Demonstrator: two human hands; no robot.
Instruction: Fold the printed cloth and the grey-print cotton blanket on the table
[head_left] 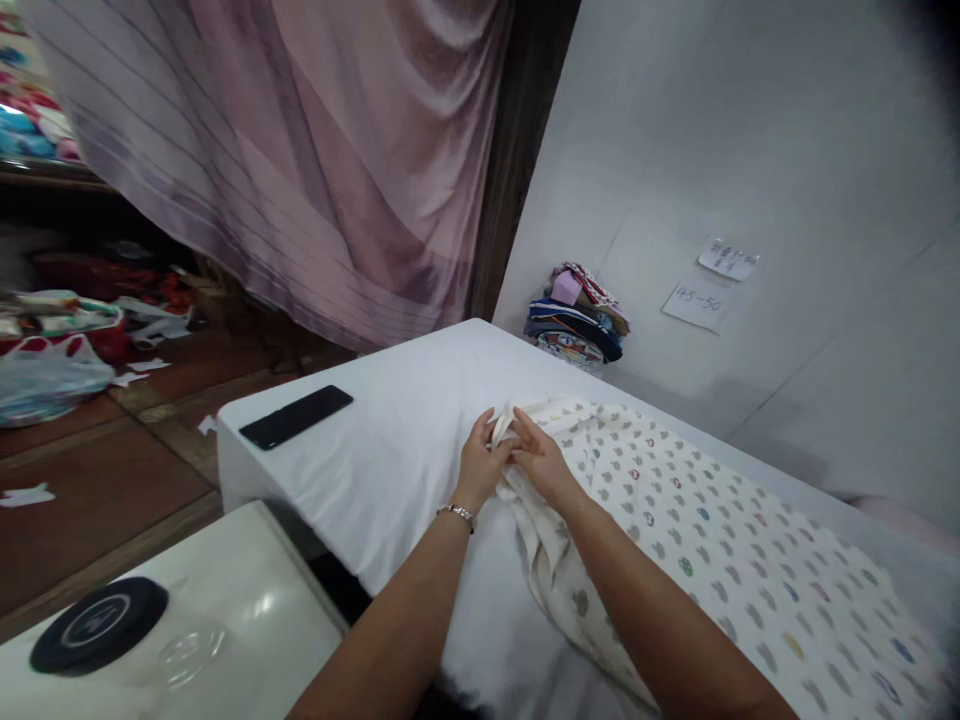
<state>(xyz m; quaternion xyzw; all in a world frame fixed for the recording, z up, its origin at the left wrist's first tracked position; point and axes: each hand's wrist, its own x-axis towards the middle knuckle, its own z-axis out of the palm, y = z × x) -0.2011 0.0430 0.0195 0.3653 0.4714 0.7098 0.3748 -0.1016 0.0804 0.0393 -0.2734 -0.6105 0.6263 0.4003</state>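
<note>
A white cloth with small grey and coloured prints lies spread over the right part of the white-covered table. At its far left corner my left hand and my right hand meet, fingers closed on the cloth's edge. A narrow strip of the fabric stands up between the two hands. Part of the cloth hangs in folds below my right wrist. A bracelet circles my left wrist. Some fingertips are hidden behind the fabric and each other.
A black phone lies at the table's left end. Folded clothes are stacked by the wall, near paper notes. A pink curtain hangs behind. At lower left, a white surface carries a dark round object.
</note>
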